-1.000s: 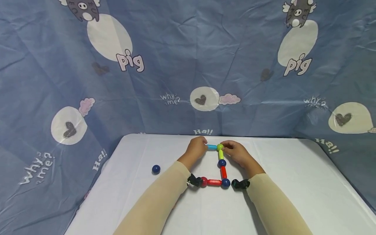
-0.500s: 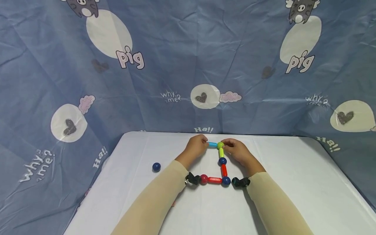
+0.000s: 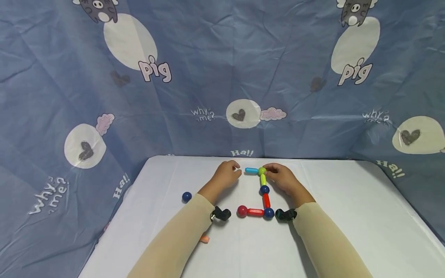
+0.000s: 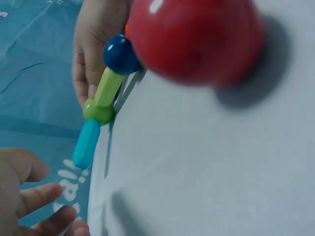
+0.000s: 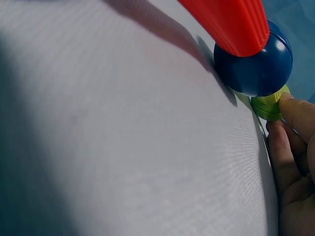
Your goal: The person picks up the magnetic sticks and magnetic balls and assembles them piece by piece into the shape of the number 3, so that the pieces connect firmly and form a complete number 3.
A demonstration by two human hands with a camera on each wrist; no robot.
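Note:
A chain of ball-and-rod building pieces lies on the white table. At its far end is a light blue rod [image 3: 251, 170], joined to a green ball [image 3: 262, 170]. A yellow-green rod [image 3: 263, 180], a blue ball [image 3: 264, 190] and a red rod [image 3: 266, 200] run nearer to a corner blue ball [image 3: 269, 213]. From there another red rod [image 3: 255, 212] leads left to a red ball [image 3: 242, 211]. My right hand [image 3: 283, 179] pinches the green ball from the right. Left of the light blue rod's free end, my left hand [image 3: 224, 177] is apart from it, fingers spread and holding nothing.
A loose blue ball [image 3: 186, 197] lies left of my left forearm. Partly hidden under that sleeve is an orange piece [image 3: 204, 239]. Behind the white table [image 3: 333, 216] hangs a blue printed cloth [image 3: 194, 77]. Both wrists wear black straps.
My left hand has let go of the light blue rod and drawn back left. More of the orange piece shows beside the sleeve. The right hand stays on the green ball.

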